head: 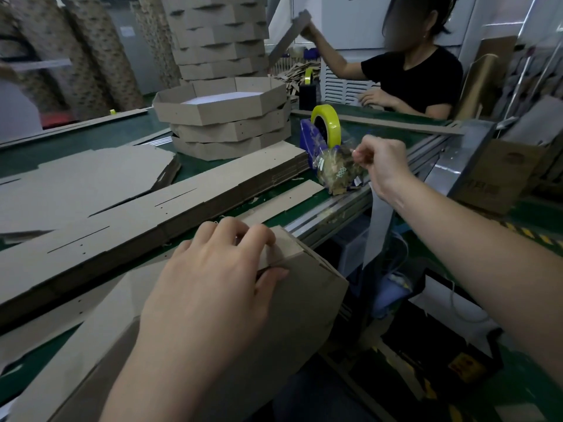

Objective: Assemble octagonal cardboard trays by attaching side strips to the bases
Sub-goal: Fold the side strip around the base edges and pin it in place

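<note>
My left hand point(210, 278) grips the folded side strip point(307, 287) of a brown cardboard tray at the table's near edge, fingers curled over the joint where two strip ends meet. My right hand point(382, 166) is raised by the blue tape dispenser point(310, 138) with its yellow tape roll point(327, 121). Its fingertips pinch the end of a clear tape piece point(379, 226) that hangs down below the hand. Flat side strips point(146, 214) with slots lie stacked across the green table. Finished octagonal trays point(225, 117) stand stacked behind them.
A person in a black top point(411, 77) sits across the table lifting a cardboard strip. A tall tray stack point(216, 35) rises at the back. Flat octagonal bases point(76, 181) lie at left. A plastic bag of scraps point(338, 172) sits by the dispenser. The table's metal edge rail point(344, 208) runs rightward.
</note>
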{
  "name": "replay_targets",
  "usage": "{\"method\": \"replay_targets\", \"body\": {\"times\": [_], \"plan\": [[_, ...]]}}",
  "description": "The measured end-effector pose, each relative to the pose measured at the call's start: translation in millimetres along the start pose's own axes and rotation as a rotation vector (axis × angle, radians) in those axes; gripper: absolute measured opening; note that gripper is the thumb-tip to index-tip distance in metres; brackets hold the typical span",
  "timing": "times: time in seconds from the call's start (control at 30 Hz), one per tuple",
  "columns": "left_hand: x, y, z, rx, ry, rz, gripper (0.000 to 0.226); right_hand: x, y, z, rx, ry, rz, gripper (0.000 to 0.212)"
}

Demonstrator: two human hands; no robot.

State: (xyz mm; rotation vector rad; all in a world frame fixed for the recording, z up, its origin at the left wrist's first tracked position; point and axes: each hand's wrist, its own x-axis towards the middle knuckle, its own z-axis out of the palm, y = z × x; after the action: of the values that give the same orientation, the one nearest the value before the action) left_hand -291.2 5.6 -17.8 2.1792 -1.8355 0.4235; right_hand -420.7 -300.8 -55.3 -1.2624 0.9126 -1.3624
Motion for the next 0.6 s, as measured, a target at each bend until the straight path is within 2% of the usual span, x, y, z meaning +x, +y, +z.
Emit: {"method": "replay_targets", "body": {"times": [0.17, 0.23, 0.3, 0.37, 0.43, 0.5, 0.6], "plan": [[0, 0, 0, -0.009, 0.006, 0.001, 0.03, -4, 1, -16, -0.791, 0.042, -0.076, 0.045], [0, 0, -1, -0.021, 0.009, -0.001, 0.031, -12, -2, -20, -0.886, 0.062, -0.14, 0.049], [0, 0, -1, -0.028, 0.023, 0.005, 0.031, -25, -8, -18, -0.861, -0.027, -0.233, 0.044], [0, 0, -1, -0.03, 0.053, 0.022, 0.029, -43, -23, -8, -0.787, -0.256, -0.268, 0.027], [0, 0, -1, -0.052, 0.07, 0.027, 0.029, -63, -41, 6, -0.558, -0.559, -0.21, 0.021], [0, 0, -1, -0.076, 0.079, 0.019, 0.03, -79, -55, 16, -0.295, -0.836, -0.102, 0.026], [-2, -1, -1, -0.102, 0.1, 0.006, 0.032, -95, -63, 30, -0.188, -1.118, 0.017, 0.023]]}}
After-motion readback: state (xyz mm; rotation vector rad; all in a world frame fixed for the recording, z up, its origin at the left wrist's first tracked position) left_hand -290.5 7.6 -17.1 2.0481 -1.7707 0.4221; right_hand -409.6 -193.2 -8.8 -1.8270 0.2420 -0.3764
